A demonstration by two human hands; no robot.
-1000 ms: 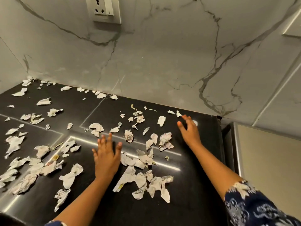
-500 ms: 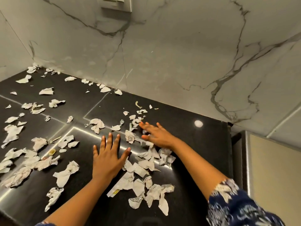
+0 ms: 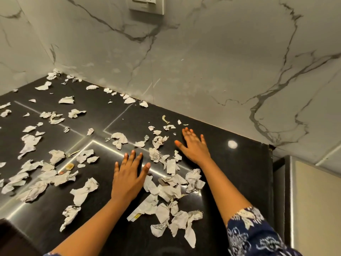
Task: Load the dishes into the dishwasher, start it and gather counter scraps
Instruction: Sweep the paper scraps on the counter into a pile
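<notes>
Torn white paper scraps lie all over the black counter (image 3: 230, 182). A gathered heap of scraps (image 3: 171, 196) sits between my two forearms. My left hand (image 3: 129, 178) lies flat on the counter, fingers straight and spread, just left of that heap. My right hand (image 3: 193, 146) is flat with spread fingers near the back wall, to the right of a few small scraps (image 3: 158, 140). Neither hand holds anything.
More loose scraps (image 3: 36, 174) cover the counter's left half and the back corner (image 3: 53, 75). A marble wall (image 3: 184, 61) with a socket plate (image 3: 146, 5) rises behind. The counter ends at right beside a steel and cream panel (image 3: 313, 200).
My right hand swept scraps leftward toward the heap, then moved back out to the right near the wall. My left hand stayed flat in place. The view shifted slightly.
</notes>
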